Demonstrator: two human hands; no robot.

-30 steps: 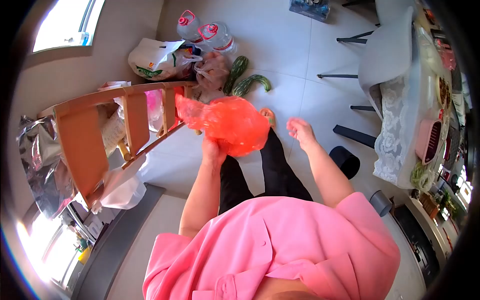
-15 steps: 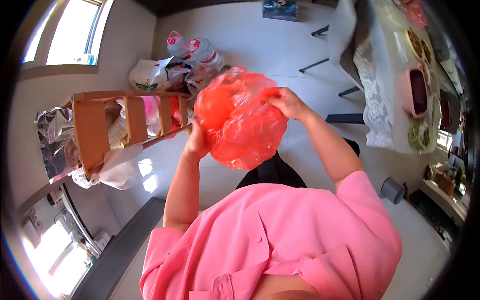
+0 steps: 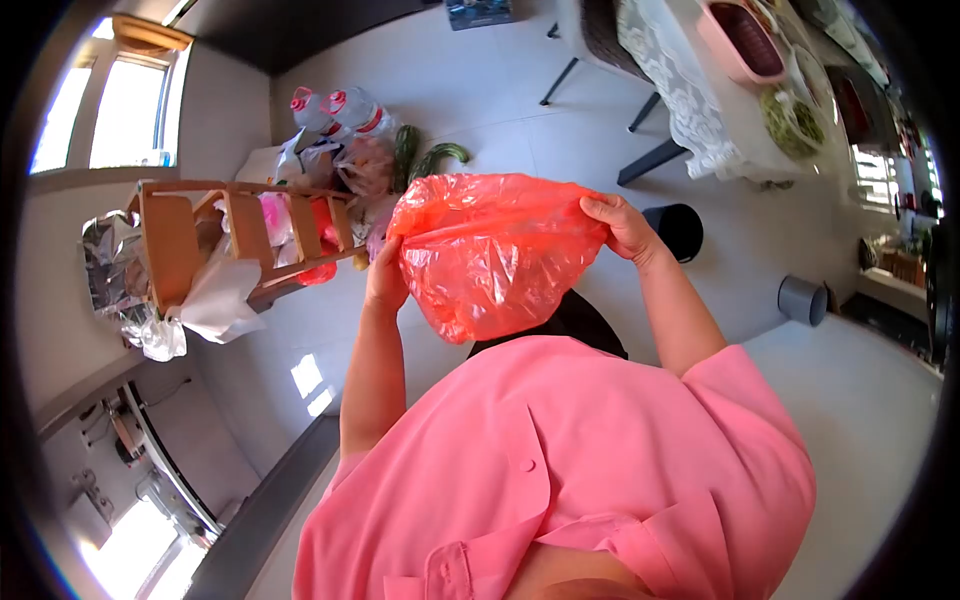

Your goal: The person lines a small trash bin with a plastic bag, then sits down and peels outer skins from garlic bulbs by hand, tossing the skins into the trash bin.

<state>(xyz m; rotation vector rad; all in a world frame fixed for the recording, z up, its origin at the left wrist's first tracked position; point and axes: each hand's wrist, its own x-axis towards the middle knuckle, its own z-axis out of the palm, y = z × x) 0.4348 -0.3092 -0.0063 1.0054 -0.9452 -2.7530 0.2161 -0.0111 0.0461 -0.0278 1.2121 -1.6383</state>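
A red plastic bag hangs stretched out in front of my body, its thin film creased and shiny. My left hand grips the bag's left edge. On the opposite side, my right hand pinches the upper right corner, thumb on top. The top edge runs nearly straight between both hands, and the body of the bag sags below it. A wooden shelf rack stands left of my left hand, filled with bags.
Two large water bottles and green gourds sit on the floor beyond the rack. At right are a lace-covered table with a pink basket, a black bin and a grey bin.
Bunched up before, the red bag is now spread wide. My right hand has moved right and slightly down, away from my left. The view has turned, showing the gourds more fully.
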